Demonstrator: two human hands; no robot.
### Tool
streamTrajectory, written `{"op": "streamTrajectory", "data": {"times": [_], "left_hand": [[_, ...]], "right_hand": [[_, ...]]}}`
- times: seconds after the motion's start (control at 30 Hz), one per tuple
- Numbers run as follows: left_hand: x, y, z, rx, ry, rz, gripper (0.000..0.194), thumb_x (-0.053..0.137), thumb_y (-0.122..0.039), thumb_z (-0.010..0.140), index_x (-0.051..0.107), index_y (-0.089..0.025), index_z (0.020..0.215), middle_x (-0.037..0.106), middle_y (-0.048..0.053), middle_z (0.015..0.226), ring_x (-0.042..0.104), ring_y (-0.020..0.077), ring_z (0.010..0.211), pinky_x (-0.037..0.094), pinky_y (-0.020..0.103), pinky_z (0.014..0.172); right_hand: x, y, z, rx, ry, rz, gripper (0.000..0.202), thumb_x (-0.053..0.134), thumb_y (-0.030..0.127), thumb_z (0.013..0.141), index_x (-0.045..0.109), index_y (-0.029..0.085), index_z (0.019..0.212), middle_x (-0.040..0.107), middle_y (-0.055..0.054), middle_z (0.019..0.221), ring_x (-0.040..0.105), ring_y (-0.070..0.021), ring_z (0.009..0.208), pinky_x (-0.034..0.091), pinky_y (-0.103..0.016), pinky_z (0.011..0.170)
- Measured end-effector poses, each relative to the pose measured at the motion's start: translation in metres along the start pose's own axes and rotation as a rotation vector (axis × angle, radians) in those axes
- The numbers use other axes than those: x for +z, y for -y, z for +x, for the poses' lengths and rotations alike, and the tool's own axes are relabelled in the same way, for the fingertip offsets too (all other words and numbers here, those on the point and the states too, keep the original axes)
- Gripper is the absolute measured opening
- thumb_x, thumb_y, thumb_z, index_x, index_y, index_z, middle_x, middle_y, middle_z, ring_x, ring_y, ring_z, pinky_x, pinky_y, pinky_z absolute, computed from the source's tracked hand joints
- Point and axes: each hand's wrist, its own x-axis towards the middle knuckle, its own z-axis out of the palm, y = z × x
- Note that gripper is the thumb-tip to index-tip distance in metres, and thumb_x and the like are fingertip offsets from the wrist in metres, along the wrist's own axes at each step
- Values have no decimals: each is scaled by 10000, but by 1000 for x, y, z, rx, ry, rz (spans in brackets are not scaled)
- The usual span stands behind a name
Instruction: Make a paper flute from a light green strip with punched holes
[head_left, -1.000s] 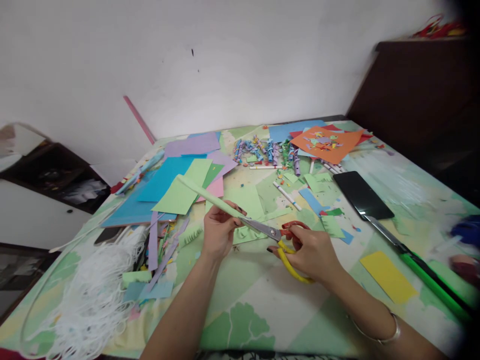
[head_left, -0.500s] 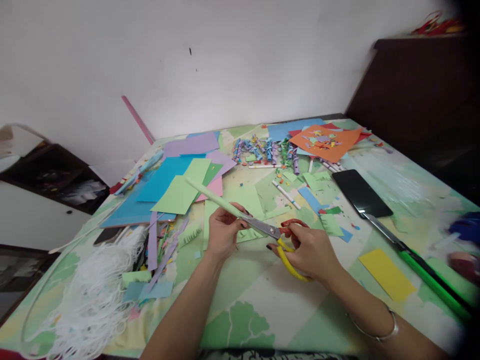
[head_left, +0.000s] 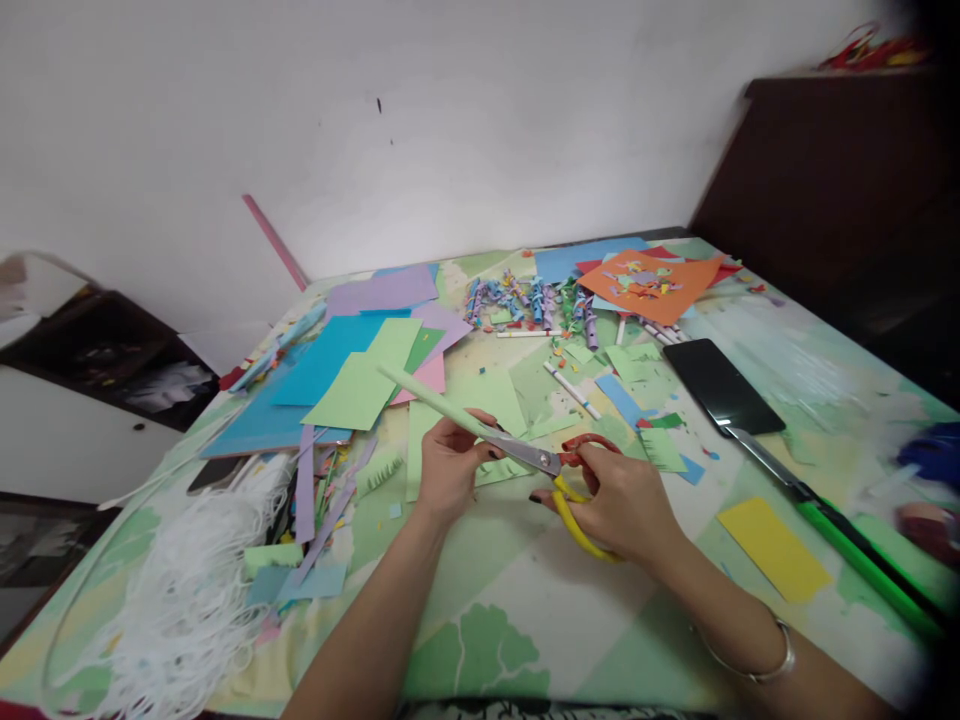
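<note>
Between the fingers of my left hand [head_left: 454, 465] is a narrow light green paper strip [head_left: 431, 397], slanting up and away to the left. My right hand [head_left: 619, 500] is wrapped round the scissors [head_left: 540, 458], which have one yellow and one red-orange handle loop. Their blades point left and meet the near end of the strip at my left fingertips. How far the blades are apart is hard to see. Beneath my hands lies a light green paper sheet [head_left: 495, 393] on the patterned tablecloth [head_left: 555, 630].
Coloured paper sheets [head_left: 330, 350] lie at the back left, above a heap of white string [head_left: 187, 590]. Curled paper pieces [head_left: 536, 300] lie at the back. To the right are a black phone [head_left: 724, 385], a green-handled cutter knife [head_left: 832, 535] and a yellow paper piece [head_left: 774, 548].
My left hand and the strip have shifted very slightly to the right. The scissors remain at the strip's near end, in almost the same pose.
</note>
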Motion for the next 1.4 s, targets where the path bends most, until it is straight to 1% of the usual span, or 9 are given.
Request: {"op": "streamTrajectory", "data": {"times": [0.23,0.4,0.5,0.63,0.77,0.87,1.03,1.23,1.4], "left_hand": [[1,3,-1,-15,-38,18,336,814,-65,463,726,-172,769,661,5,636,599,112,605,489,174,494],[1,2,-2,-35,-41,24,317,836,-129,472,722,-172,765,664,7,632,600,115,594,492,185,497],[-1,6,-1,-11,-13,51,313,837,-146,498,725,-172,789,671,14,678,599,109,606,492,184,515],[-4,10,-1,39,3,84,290,833,-167,525,723,-164,794,704,59,835,633,145,708,522,209,568],[-3,6,-3,27,44,149,248,792,-148,597,726,-165,835,710,55,798,658,171,743,544,244,626],[1,0,-6,27,53,225,213,764,-124,621,723,-155,828,707,52,752,667,186,749,552,267,657],[6,-8,-9,0,119,272,168,730,-110,635,729,-153,797,695,40,730,638,151,635,534,238,568],[10,-8,-11,-1,158,236,146,751,-114,614,732,-154,753,669,13,677,610,119,543,528,224,527],[12,-8,-13,16,179,268,137,735,-158,672,722,-165,809,692,32,735,663,162,669,545,241,595]], "right_hand": [[2,-3,0,1,-27,21,461,531,620,733,523,183,588,476,28,414,424,-104,353,279,-243,405],[4,-4,-1,14,-68,27,461,518,616,748,528,183,590,500,18,418,439,-108,357,296,-249,414],[2,-1,1,65,3,70,447,537,615,735,512,187,608,501,26,444,447,-106,372,303,-244,420],[-2,1,3,107,87,102,423,581,603,703,503,189,663,525,23,524,457,-102,411,313,-234,426],[-3,2,2,59,55,23,410,587,577,706,552,177,789,564,-2,617,515,-129,488,326,-245,460],[-1,2,1,12,3,-26,383,591,541,712,565,170,809,579,-13,634,553,-148,540,331,-251,480],[2,1,1,-26,-70,-99,348,587,509,716,567,164,753,577,-23,607,555,-161,555,329,-261,494],[5,-2,1,-55,-150,-56,307,578,468,746,586,160,733,575,-15,562,533,-133,504,320,-247,485],[3,0,1,-56,-138,-57,315,602,469,724,603,158,772,589,-12,583,552,-144,533,330,-250,496]]}}
